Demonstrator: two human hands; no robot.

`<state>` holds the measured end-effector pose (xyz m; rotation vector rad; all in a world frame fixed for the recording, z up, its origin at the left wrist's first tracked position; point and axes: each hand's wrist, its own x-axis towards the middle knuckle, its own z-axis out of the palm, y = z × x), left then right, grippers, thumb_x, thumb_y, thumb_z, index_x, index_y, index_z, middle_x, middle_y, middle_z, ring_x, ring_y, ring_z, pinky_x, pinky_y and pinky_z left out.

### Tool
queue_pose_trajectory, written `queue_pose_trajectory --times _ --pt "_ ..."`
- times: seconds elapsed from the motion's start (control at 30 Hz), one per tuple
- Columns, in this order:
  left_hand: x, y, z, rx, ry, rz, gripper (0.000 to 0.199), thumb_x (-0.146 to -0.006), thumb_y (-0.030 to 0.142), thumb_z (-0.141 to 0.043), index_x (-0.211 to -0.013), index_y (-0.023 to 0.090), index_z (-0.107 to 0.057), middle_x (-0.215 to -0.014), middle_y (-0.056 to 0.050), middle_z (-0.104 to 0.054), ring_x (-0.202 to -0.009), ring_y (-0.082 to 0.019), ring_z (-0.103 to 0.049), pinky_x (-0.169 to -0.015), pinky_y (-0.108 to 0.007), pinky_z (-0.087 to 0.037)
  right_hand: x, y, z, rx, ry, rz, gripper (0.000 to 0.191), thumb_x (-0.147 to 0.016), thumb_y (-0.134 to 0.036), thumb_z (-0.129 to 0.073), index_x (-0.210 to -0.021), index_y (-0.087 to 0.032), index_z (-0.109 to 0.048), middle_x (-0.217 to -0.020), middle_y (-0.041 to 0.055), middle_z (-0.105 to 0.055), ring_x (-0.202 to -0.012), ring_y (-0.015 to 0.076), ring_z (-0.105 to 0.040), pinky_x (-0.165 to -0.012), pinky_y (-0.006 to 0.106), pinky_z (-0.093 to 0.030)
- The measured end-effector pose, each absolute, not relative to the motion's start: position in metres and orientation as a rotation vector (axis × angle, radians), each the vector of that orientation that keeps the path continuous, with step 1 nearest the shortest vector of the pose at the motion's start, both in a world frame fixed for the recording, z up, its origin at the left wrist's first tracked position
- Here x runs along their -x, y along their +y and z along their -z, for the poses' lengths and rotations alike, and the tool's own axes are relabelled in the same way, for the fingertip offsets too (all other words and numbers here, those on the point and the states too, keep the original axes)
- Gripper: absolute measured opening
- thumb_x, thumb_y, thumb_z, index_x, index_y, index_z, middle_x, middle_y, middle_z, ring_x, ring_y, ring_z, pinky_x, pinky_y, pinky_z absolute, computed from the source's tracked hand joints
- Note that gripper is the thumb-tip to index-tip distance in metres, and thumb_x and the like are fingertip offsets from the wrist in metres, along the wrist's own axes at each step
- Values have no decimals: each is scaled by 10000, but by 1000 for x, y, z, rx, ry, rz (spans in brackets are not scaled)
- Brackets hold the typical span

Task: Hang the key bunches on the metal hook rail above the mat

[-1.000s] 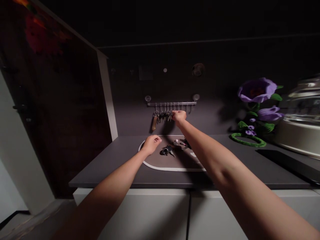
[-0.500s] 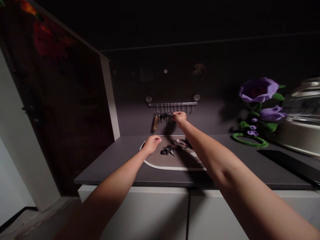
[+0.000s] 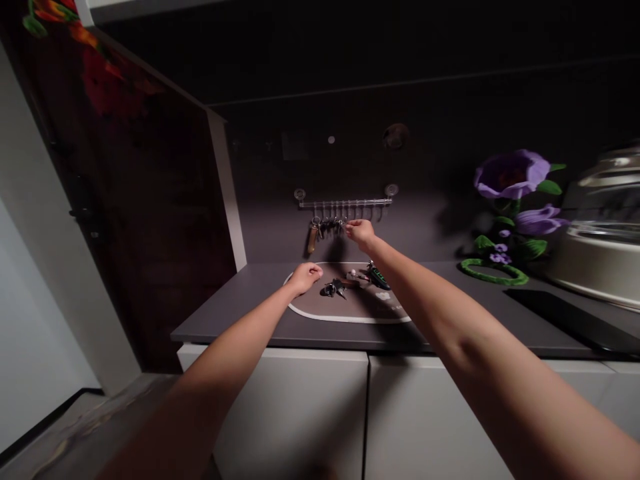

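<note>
A clear hook rail point(image 3: 345, 203) is fixed to the dark wall, with several bunches of keys point(image 3: 327, 227) and a brown key fob point(image 3: 313, 239) hanging at its left and middle hooks. My right hand point(image 3: 361, 232) is raised to the rail, thumb and fingers pinched at the rightmost hanging keys; its fingertips partly hide them. Low over the left side of a brown mat point(image 3: 320, 310) is my left hand point(image 3: 304, 277), fingers curled together, nothing visible in them. On the mat lie loose keys point(image 3: 334, 289), a small pinkish keychain point(image 3: 356, 275) and a black-green item point(image 3: 379, 276), partly behind my right forearm.
A dark countertop point(image 3: 225, 317) tops white cabinets point(image 3: 300, 400). To the right stand purple fabric flowers point(image 3: 515, 175) with a green ring base point(image 3: 493, 272), a flat black object point(image 3: 565, 313) and a large cream-and-clear appliance point(image 3: 600, 253). A dark door point(image 3: 150, 220) is at the left.
The view has shifted a little, showing more of the cabinet overhead. My right hand remains at the hanging keys and my left hand remains over the mat.
</note>
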<state>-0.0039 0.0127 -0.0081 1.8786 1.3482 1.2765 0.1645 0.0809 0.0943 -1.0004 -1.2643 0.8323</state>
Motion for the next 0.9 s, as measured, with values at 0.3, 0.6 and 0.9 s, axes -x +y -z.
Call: queue_pose_trajectory --times 0.3,0.6,0.9 --pt "-2 2 -7 -1795 1404 -1178 48 -685 159 -598 -690 113 -612 -535 31 -529 -523 -72 -444 -576 -212 -370 -170 38 -95 927 -1329 -1001 86 -738 -53 -582 -679 -108 -552 -545 -14 -543 -446 33 -460 -524 180 -421" --pt "-21 5 -12 -1700 1328 -1279 95 -677 201 -636 -719 116 -634 -574 20 -562 -542 -74 -458 -598 -226 -384 -175 16 -72 940 -1395 -1028 58 -778 -85 -543 -818 -110 -577 -645 20 -612 -556 61 -553 -535 165 -430" --pt "-42 13 -11 -1662 1360 -1324 105 -680 209 -633 -721 114 -650 -573 17 -569 -530 -73 -447 -588 -225 -375 -196 22 -32 1081 -1680 -579 95 -725 -147 -598 -809 -136 -641 -718 17 -659 -623 81 -560 -667 207 -446"
